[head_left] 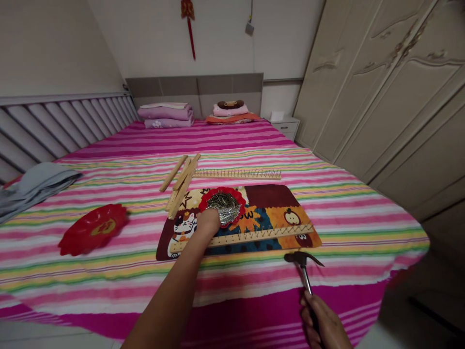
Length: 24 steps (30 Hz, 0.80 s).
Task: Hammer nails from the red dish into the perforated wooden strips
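Observation:
My left hand (208, 223) reaches over the bed and rests at the near edge of a red dish (240, 195) filled with metal nails (223, 207); whether its fingers hold a nail is hidden. The dish stands on a colourful cartoon mat (276, 198). A wooden strip (254, 236) with a row of nails driven in lies across the mat in front of the dish. My right hand (321, 322) grips the handle of a small claw hammer (303, 261), whose head hovers just off the mat's near right edge.
A second nailed strip (238, 173) and several plain wooden strips (179, 182) lie beyond the mat. An empty red dish (92, 229) sits left on the striped bedspread (327, 194). Grey cloth (36, 183) lies far left, folded bedding (165, 115) at the headboard, a wardrobe (392, 87) on the right.

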{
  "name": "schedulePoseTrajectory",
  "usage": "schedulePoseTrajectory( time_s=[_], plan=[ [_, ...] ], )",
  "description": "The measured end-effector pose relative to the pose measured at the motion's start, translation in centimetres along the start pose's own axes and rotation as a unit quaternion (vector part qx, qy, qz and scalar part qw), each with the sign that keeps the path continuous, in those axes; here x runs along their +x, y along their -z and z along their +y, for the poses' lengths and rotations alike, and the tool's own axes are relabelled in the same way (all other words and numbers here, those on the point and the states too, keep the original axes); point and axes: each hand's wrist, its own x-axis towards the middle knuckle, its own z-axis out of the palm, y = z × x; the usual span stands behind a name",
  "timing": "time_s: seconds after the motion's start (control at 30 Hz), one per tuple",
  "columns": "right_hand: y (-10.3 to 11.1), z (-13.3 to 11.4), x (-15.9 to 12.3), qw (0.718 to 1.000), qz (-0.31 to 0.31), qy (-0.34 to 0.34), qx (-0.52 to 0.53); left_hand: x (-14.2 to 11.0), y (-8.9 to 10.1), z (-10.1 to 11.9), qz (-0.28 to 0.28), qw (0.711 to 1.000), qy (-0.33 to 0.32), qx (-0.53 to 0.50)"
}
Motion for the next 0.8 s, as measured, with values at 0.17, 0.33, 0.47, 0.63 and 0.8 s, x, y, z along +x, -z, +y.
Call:
schedulePoseTrajectory(
  time_s=[0.17, 0.33, 0.47, 0.63, 0.8],
  plan=[
    [-0.1, 0.0, 0.0, 1.0, 0.001, 0.0, 0.005, 0.6, 0.0, -0.3, -0.006, 1.0, -0.002, -0.004],
    [-0.1, -0.2, -0.2, 1.0, 0.0, 0.0, 0.005, 0.4, -0.1, -0.7, 0.015, 1.0, -0.019, -0.012],
    [-0.2, -0.2, -0.2, 1.0, -0.001, -0.001, 0.008, 0.2, -0.4, -0.8, 0.026, 0.999, -0.016, -0.028],
    [-0.2, -0.3, -0.2, 1.0, -0.004, -0.006, 0.008, 0.4, -0.4, -1.1, 0.061, 0.995, -0.011, -0.077],
    [-0.1, -0.3, -0.2, 1.0, -0.006, -0.008, 0.009, -0.3, -0.6, -1.6, 0.089, 0.952, -0.02, -0.294]
  ],
)
